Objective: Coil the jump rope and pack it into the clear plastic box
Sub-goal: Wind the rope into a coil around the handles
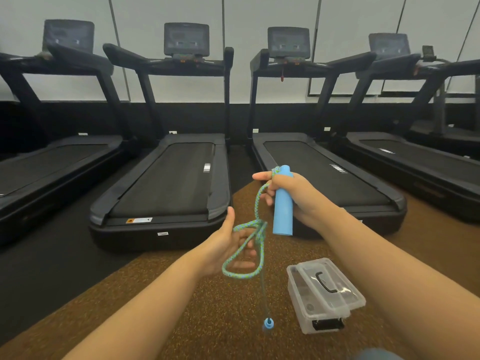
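Note:
My right hand [291, 193] grips one blue foam handle [283, 203] of the jump rope, held upright in front of me. The green-and-blue braided rope [255, 229] runs down from the handle's top and loops loosely over my left hand [231, 245], whose fingers are spread inside the loops. The second blue handle [268, 324] hangs straight down on the rope near the floor. The clear plastic box [324, 294] with a black carry handle and black latch sits on the floor below my right forearm, its lid shut.
I stand on brown speckled rubber flooring [207, 307]. A row of black treadmills [166, 183] lies just ahead, the nearest two ends close to my hands. Black floor [52, 268] runs along the left.

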`<state>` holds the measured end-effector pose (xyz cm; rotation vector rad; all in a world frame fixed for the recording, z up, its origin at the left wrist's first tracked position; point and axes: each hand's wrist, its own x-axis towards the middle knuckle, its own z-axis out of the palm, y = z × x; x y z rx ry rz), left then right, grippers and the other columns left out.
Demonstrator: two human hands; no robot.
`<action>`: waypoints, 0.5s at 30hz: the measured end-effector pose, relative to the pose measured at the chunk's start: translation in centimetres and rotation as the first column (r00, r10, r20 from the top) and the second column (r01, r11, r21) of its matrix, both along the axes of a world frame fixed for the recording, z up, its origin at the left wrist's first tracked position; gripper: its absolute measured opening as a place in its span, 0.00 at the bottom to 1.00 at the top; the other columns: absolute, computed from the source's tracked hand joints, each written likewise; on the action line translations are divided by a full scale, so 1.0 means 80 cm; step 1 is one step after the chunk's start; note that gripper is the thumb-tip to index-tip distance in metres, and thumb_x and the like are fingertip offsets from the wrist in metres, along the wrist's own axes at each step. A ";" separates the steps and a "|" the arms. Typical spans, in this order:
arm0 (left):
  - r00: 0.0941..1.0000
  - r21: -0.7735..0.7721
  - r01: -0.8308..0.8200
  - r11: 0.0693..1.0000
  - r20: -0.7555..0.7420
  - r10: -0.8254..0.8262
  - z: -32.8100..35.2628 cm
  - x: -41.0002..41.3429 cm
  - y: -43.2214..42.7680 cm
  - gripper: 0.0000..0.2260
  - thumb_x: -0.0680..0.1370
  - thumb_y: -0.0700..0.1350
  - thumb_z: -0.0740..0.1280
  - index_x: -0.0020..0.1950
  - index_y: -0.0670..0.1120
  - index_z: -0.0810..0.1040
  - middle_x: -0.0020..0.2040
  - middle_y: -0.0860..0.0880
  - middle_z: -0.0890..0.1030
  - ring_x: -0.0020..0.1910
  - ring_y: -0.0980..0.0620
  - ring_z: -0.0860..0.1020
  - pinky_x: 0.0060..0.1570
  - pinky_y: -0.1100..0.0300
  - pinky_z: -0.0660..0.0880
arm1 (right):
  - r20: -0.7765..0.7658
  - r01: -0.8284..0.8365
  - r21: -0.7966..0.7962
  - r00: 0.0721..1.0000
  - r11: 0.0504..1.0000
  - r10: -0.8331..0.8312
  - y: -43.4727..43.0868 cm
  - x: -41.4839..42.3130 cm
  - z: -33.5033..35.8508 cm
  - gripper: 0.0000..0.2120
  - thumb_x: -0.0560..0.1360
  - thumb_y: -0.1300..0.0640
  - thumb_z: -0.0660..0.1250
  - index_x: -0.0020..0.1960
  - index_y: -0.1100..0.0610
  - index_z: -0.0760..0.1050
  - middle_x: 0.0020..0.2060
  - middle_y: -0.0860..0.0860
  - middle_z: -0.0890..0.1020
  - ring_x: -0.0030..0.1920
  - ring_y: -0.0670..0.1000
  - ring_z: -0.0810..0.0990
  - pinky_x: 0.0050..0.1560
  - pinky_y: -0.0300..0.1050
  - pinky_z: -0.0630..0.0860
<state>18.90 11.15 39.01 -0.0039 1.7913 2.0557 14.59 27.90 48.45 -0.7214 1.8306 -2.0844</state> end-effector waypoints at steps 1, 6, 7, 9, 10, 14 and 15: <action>1.000 0.001 -0.005 1.000 -0.011 0.005 0.006 0.001 0.002 0.34 0.75 0.70 0.43 0.52 0.46 0.76 0.32 0.52 0.73 0.34 0.55 0.72 0.47 0.55 0.76 | 0.004 0.007 0.015 1.000 1.000 -0.007 0.002 0.000 -0.001 0.15 0.63 0.62 0.61 0.47 0.64 0.79 0.29 0.55 0.77 0.27 0.48 0.74 0.40 0.41 0.77; 0.993 0.051 -0.074 0.996 -0.085 0.079 0.020 -0.003 0.003 0.15 0.80 0.54 0.59 0.41 0.49 0.79 0.29 0.54 0.72 0.26 0.59 0.70 0.29 0.64 0.70 | -0.008 0.030 0.031 1.000 0.999 -0.030 0.006 0.002 -0.004 0.12 0.64 0.62 0.61 0.44 0.60 0.80 0.34 0.60 0.74 0.28 0.48 0.75 0.42 0.44 0.76; 0.989 0.054 -0.091 0.994 -0.117 0.096 0.020 -0.005 0.002 0.13 0.80 0.51 0.60 0.41 0.49 0.80 0.30 0.54 0.72 0.27 0.59 0.70 0.27 0.64 0.69 | -0.010 0.036 0.040 0.999 0.999 -0.036 0.007 0.002 -0.005 0.13 0.63 0.62 0.61 0.45 0.61 0.79 0.32 0.59 0.74 0.28 0.48 0.75 0.42 0.44 0.76; 0.978 0.055 -0.105 0.993 -0.175 0.113 0.021 -0.006 -0.001 0.11 0.80 0.46 0.61 0.42 0.49 0.82 0.33 0.54 0.72 0.27 0.59 0.70 0.25 0.66 0.65 | -0.011 0.055 0.059 0.998 0.997 -0.055 0.008 0.000 -0.008 0.15 0.63 0.62 0.61 0.47 0.61 0.79 0.28 0.57 0.74 0.28 0.48 0.75 0.47 0.48 0.75; 0.974 0.038 -0.107 0.994 -0.197 0.112 0.023 -0.006 -0.002 0.11 0.80 0.44 0.61 0.43 0.49 0.82 0.34 0.54 0.73 0.28 0.60 0.70 0.24 0.66 0.65 | -0.011 0.066 0.066 0.998 0.996 -0.065 0.009 0.000 -0.010 0.16 0.63 0.62 0.61 0.48 0.61 0.79 0.27 0.55 0.74 0.27 0.48 0.75 0.51 0.50 0.75; 0.970 -0.112 -0.179 0.977 -0.188 0.156 0.030 0.001 -0.013 0.08 0.79 0.39 0.62 0.49 0.49 0.80 0.38 0.55 0.79 0.32 0.60 0.74 0.23 0.69 0.68 | -0.017 0.097 0.067 0.995 0.993 -0.096 0.015 0.007 -0.014 0.12 0.63 0.62 0.62 0.41 0.57 0.81 0.37 0.63 0.77 0.26 0.47 0.76 0.59 0.56 0.75; 0.963 -0.158 -0.227 0.961 -0.181 0.197 0.030 0.002 -0.017 0.08 0.78 0.37 0.62 0.48 0.49 0.79 0.41 0.54 0.80 0.34 0.60 0.75 0.24 0.69 0.69 | -0.022 0.108 0.059 0.994 0.992 -0.107 0.017 0.009 -0.014 0.10 0.63 0.63 0.62 0.36 0.55 0.82 0.42 0.65 0.76 0.27 0.47 0.76 0.59 0.56 0.75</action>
